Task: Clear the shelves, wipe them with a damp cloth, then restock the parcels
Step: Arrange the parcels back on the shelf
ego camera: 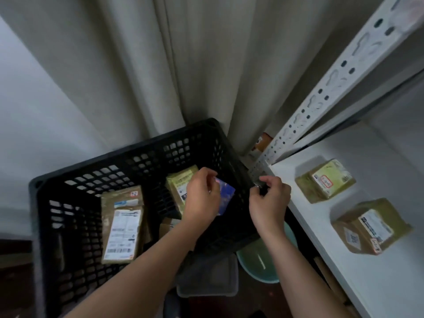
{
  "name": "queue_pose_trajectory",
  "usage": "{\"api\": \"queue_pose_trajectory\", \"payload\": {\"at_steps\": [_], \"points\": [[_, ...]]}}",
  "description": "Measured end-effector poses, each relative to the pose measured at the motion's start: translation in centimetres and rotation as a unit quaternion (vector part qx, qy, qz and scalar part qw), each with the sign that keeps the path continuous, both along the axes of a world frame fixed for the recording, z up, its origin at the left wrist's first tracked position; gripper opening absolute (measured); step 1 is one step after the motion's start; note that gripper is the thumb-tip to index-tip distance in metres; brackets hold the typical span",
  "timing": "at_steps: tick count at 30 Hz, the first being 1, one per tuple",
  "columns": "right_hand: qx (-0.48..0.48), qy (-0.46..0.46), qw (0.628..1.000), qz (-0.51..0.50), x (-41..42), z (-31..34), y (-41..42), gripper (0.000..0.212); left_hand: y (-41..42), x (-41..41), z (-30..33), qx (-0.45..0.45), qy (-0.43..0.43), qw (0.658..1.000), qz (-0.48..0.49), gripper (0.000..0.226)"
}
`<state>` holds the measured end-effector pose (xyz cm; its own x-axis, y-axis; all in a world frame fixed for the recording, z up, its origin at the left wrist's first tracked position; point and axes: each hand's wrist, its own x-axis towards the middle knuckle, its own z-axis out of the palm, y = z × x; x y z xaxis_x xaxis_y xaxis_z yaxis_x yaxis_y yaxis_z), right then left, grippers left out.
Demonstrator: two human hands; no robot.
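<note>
A black plastic crate [91, 177] stands at the left with brown taped parcels inside: a long one with a white label [122, 228] and another [179, 182] behind my left hand. My left hand [203, 198] is inside the crate and holds a small blue packet [226, 198] by its edge. My right hand [269, 203] hovers over the crate's right rim with its fingers curled, pinching something small and shiny at its fingertips. On the white shelf [321, 237] at the right sit two brown parcels, one further back [325, 181] and one nearer [369, 226].
A white slotted shelf upright [321, 92] rises diagonally at the right. Pale curtains [183, 65] hang behind the crate. A teal basin [259, 260] and a grey tub [208, 276] stand on the dark floor under my arms.
</note>
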<state>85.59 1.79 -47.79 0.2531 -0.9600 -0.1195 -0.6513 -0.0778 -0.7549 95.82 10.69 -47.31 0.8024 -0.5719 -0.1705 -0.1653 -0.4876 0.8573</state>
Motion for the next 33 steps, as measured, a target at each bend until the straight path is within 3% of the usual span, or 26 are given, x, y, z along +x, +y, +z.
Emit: {"api": "queue_pose_trajectory", "payload": {"at_steps": [2, 5, 9, 11, 14, 18, 26, 29, 33], "points": [[-0.034, -0.008, 0.998, 0.056, 1.4, -0.5, 1.6, 0.025, 1.9, 1.6, -0.5, 0.004, 0.009, 1.0, 0.024, 0.018], [-0.009, 0.035, 0.984, 0.173, 3.3, -1.5, 3.4, 0.034, 5.3, 3.9, -1.8, 0.047, 0.015, 0.997, 0.063, 0.021], [0.045, 0.247, 0.925, 0.285, 4.7, -3.8, 3.9, 0.102, 10.6, 6.4, -5.0, 0.215, 0.022, 0.971, 0.106, 0.051], [0.089, 0.279, 0.913, 0.283, 5.1, -4.7, 3.8, 0.116, 12.9, 7.2, -6.5, 0.312, 0.061, 0.94, 0.127, 0.079], [0.082, 0.244, 0.933, 0.252, 5.2, -6.1, 4.1, 0.111, 15.6, 7.9, -8.9, 0.394, 0.142, 0.897, 0.145, 0.116], [0.054, 0.212, 0.949, 0.228, 4.6, -7.0, 4.6, 0.106, 17.2, 7.4, -12.0, 0.423, 0.163, 0.883, 0.122, 0.133], [0.056, 0.206, 0.96, 0.184, 4.0, -6.8, 4.0, 0.096, 17.4, 7.2, -13.1, 0.376, 0.152, 0.898, 0.172, 0.118], [0.152, 0.098, 0.978, 0.107, 3.4, -6.5, 4.3, 0.086, 16.1, 7.1, -11.5, 0.339, 0.164, 0.902, 0.213, 0.109], [0.299, -0.075, 0.951, 0.022, 2.7, -4.6, 5.1, 0.084, 13.3, 6.9, -7.7, 0.272, 0.167, 0.918, 0.235, 0.109]]}}
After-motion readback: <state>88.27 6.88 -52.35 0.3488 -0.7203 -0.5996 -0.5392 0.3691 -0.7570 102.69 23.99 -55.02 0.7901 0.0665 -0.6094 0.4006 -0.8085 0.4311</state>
